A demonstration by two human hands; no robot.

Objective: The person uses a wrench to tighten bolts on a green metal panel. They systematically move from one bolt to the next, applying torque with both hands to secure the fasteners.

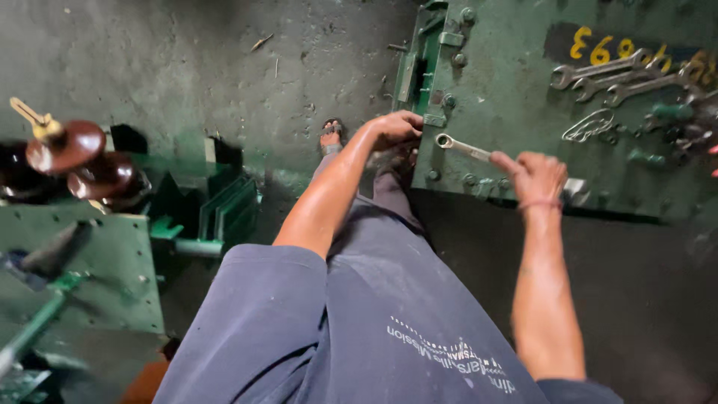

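From the head camera, my right hand [540, 178] is closed around the handle of a ring spanner [462, 147], whose long axis runs up and left from my fingers. Its ring end lies just right of my left hand [396, 127], curled at the edge of the green cover [523, 97], grip unclear.

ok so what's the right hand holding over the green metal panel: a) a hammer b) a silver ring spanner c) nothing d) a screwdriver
b: the right hand has its grip closed on the handle of a silver ring spanner, whose ring end lies on the green metal panel near the left hand.
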